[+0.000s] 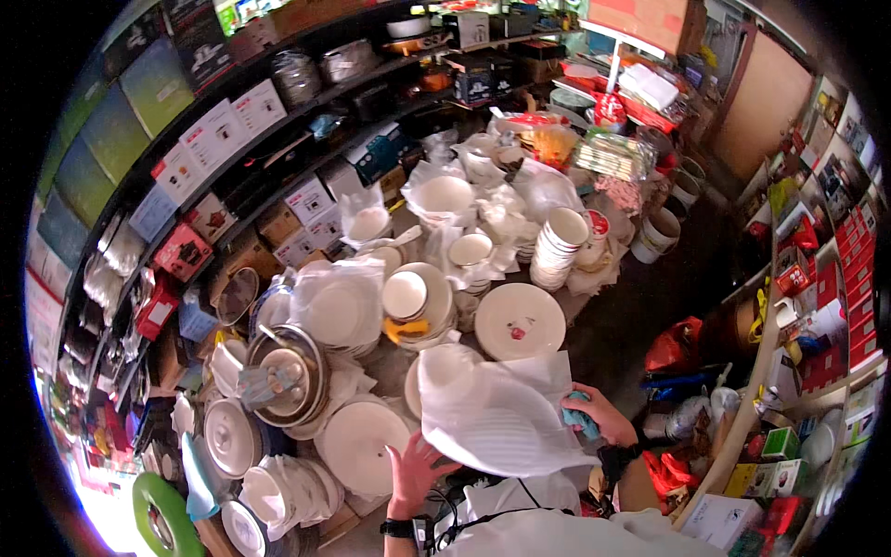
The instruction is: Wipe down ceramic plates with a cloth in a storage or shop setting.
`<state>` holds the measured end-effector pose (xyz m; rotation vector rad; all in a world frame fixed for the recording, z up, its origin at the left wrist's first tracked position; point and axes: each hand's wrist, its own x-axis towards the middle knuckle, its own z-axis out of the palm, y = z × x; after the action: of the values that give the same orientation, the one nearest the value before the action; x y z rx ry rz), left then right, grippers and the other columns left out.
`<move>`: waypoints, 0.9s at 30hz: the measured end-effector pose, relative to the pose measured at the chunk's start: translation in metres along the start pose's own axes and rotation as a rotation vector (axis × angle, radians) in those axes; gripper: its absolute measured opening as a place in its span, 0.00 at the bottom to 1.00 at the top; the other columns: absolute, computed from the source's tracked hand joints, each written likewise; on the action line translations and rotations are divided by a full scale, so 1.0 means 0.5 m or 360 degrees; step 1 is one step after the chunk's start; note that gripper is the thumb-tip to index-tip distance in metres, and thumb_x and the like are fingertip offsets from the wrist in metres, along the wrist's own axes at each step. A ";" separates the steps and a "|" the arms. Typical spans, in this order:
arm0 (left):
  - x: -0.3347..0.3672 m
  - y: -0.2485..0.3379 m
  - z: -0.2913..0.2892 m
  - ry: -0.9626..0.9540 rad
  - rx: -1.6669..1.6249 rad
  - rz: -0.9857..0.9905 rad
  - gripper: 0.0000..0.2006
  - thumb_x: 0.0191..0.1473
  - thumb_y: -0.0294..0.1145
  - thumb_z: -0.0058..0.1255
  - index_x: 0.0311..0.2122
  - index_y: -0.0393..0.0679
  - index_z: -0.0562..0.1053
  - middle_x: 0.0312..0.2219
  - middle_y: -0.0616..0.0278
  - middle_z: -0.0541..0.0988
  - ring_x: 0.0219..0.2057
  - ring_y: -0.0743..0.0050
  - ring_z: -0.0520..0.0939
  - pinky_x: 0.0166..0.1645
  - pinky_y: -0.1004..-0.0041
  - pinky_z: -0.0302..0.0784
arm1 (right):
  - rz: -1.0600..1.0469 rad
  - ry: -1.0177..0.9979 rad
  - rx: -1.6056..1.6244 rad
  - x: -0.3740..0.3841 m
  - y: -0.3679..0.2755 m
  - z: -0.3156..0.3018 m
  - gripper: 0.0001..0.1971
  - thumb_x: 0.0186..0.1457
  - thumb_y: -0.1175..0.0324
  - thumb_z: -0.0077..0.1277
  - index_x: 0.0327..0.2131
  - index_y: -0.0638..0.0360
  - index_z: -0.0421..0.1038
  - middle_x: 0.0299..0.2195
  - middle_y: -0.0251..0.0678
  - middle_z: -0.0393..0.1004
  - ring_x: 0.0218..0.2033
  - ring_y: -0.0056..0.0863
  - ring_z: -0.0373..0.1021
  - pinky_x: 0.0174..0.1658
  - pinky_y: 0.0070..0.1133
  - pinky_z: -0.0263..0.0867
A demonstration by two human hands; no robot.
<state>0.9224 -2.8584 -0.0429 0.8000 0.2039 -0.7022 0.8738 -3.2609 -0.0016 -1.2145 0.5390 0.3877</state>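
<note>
A stack of pale plates under a white foam sheet point(501, 408) lies right in front of me at the table's near edge. My right hand point(605, 416) is closed round a crumpled blue cloth point(581, 420), beside the right edge of the sheet. With its fingers spread, my left hand point(415, 472) is at the lower left of the wrapped stack and holds nothing; whether its fingertips touch the sheet I cannot tell. Just beyond the stack sits a large white plate point(520, 311) with a small red and dark mark. Another large round white plate point(367, 446) lies left of my left hand.
Stacked bowls point(561, 237), wrapped dishes point(336, 311) and metal basins point(283, 371) crowd the table. An orange-handled tool point(406, 330) rests among the bowls. Boxed goods fill the shelves point(223, 139) on the left. Red bags point(675, 343) and packed shelves stand at the right.
</note>
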 end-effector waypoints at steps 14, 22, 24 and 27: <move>0.295 -0.228 0.135 0.0186 0.0855 -0.0277 0.22 0.64 0.39 0.53 0.58 0.39 0.68 0.46 0.63 0.79 0.43 0.74 0.79 0.49 0.70 0.75 | 0.0026 0.0266 -0.0449 0.229 -0.031 -0.284 0.15 0.56 0.57 0.60 0.40 0.56 0.74 0.30 0.30 0.75 0.32 0.16 0.71 0.28 0.18 0.67; 0.423 -0.291 0.108 0.0391 0.0455 -0.0127 0.28 0.67 0.52 0.42 0.60 0.38 0.66 0.49 0.58 0.78 0.48 0.64 0.79 0.53 0.64 0.75 | -0.0554 0.0406 -0.1113 0.501 -0.079 -0.302 0.22 0.52 0.57 0.61 0.45 0.61 0.72 0.35 0.45 0.78 0.37 0.37 0.76 0.44 0.30 0.70; 0.441 -0.284 0.119 0.0235 0.0279 -0.0027 0.30 0.70 0.52 0.35 0.62 0.34 0.64 0.55 0.56 0.75 0.52 0.65 0.77 0.57 0.63 0.73 | -0.0569 0.0504 -0.1176 0.548 -0.089 -0.284 0.22 0.53 0.57 0.60 0.46 0.61 0.71 0.36 0.44 0.78 0.39 0.35 0.76 0.46 0.30 0.70; 0.490 -0.275 0.149 0.0469 0.0447 0.0046 0.30 0.70 0.54 0.34 0.62 0.37 0.64 0.53 0.55 0.76 0.50 0.63 0.78 0.56 0.62 0.74 | -0.0660 0.0501 -0.1128 0.579 -0.099 -0.266 0.30 0.53 0.56 0.60 0.57 0.58 0.68 0.43 0.46 0.79 0.43 0.38 0.77 0.48 0.30 0.70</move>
<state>1.0123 -3.1011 -0.1752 1.1741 0.3644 -0.5903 1.1124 -3.4033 -0.1652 -2.0484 0.4069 0.0175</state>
